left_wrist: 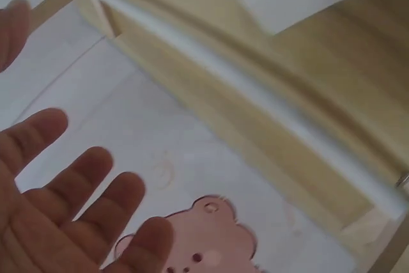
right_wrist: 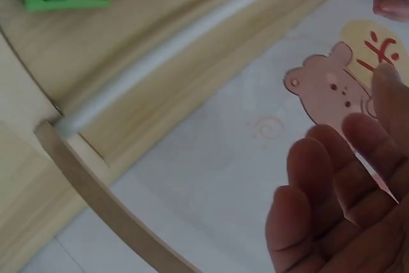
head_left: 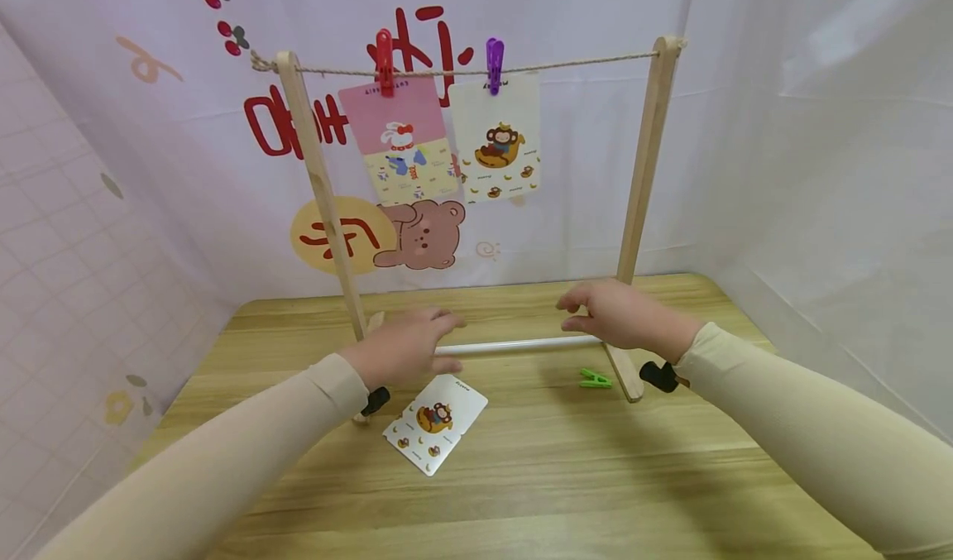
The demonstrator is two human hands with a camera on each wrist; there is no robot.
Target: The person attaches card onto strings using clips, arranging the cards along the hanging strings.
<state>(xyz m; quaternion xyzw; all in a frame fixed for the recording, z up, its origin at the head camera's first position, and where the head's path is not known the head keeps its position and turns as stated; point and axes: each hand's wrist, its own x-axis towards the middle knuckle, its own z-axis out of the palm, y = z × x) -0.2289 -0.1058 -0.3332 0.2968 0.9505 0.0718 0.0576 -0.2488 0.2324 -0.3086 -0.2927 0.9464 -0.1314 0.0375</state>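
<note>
Nothing is in my left hand [head_left: 404, 347], which hovers with spread, relaxed fingers above a white monkey card [head_left: 439, 419] lying on the table. My right hand [head_left: 624, 316], also holding nothing, hangs in the air near the rack's right post, fingers loosely bent. Below it on the wood lies a green clothespin [head_left: 596, 379]. On the twine [head_left: 588, 63] hang two cards: a pink and yellow rabbit card [head_left: 405, 142] under a red clothespin [head_left: 384, 62], and a second monkey card [head_left: 497, 138] under a purple clothespin [head_left: 495, 65].
A wooden rack stands on the table [head_left: 521, 477], with a left post [head_left: 320, 179], a right post [head_left: 646, 163] and a white crossbar [head_left: 521, 346] low between them. Behind it hangs a white printed curtain [head_left: 573, 212] with a bear drawing.
</note>
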